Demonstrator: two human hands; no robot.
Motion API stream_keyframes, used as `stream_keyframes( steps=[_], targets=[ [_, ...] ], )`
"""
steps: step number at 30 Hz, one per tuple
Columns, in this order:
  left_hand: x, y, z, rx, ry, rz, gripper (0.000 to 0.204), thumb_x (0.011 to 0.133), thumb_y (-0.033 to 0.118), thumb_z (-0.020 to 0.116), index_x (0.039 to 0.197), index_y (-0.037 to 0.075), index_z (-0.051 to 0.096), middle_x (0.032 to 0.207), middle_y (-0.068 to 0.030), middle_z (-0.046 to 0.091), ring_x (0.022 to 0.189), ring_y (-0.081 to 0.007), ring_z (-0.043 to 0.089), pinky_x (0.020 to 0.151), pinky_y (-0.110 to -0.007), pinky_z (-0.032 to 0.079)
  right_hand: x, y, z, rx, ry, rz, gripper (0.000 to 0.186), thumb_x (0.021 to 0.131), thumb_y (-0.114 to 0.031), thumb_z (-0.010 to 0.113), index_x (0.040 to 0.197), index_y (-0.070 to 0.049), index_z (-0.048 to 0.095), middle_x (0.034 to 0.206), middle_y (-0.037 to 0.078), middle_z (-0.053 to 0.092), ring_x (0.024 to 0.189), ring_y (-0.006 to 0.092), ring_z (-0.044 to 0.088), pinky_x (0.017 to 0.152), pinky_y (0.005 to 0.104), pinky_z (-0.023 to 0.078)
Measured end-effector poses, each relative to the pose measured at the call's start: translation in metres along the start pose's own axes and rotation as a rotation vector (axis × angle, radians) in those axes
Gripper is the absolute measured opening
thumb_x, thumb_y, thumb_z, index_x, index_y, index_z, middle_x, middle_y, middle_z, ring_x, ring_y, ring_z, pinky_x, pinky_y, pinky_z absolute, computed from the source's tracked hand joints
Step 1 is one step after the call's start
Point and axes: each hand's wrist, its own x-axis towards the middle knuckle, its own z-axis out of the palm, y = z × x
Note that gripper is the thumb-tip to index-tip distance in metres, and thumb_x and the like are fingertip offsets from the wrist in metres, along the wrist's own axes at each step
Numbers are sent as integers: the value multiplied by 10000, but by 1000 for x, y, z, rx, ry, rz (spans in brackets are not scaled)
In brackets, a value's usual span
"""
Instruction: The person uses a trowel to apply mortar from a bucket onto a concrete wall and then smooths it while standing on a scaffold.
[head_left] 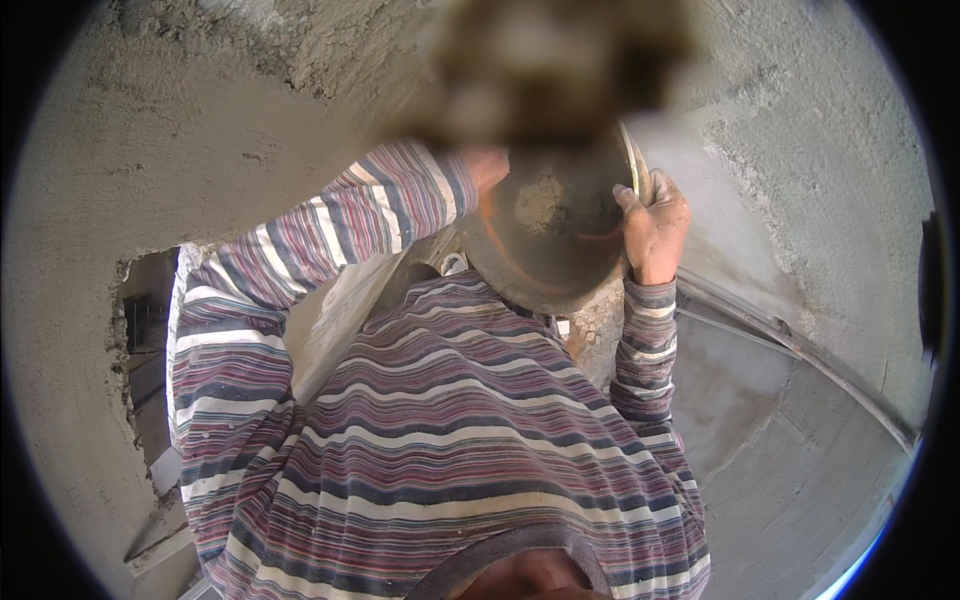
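Observation:
A dark round mortar pan (555,255) is held in front of my chest, with a small patch of grey-brown mortar (541,203) on its inside. My right hand (656,226) is closed on the pan's right rim, thumb over the edge. My left hand (487,169) is at the pan's upper left side. Its fingers are hidden, so its grip cannot be made out. A blurred dark brown shape (555,70) close to the camera covers the pan's far edge.
Rough grey plaster covers the wall (180,150) on the left and the surface (800,130) at the right. A ragged opening (150,340) breaks the left wall. A long pole or pipe (800,345) runs along the right, above a smooth grey surface (770,430).

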Motion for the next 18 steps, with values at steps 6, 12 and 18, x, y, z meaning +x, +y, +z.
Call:
stream_keyframes(
  steps=[6,12,18],
  targets=[
    [-27,18,7,160,-339,-63,185,736,149,600,852,9,635,755,-114,614,686,-229,627,515,-348,495,-18,-54,36,17,-139,-191,175,638,-30,659,761,16,544,608,214,515,577,391,527,572,375,439],
    [-36,13,78,-448,-625,82,228,763,123,576,972,50,631,851,-134,660,805,-310,657,667,-398,541,-24,-43,45,134,-243,-167,232,619,-8,640,651,10,411,543,137,358,493,266,344,506,318,369],
    [-64,61,85,-852,-576,-68,310,783,192,593,1058,48,579,836,-151,651,858,-371,623,788,-425,506,-25,-34,44,251,-300,-191,269,631,-3,627,633,-17,358,574,53,304,560,141,307,512,287,331]
  ],
)
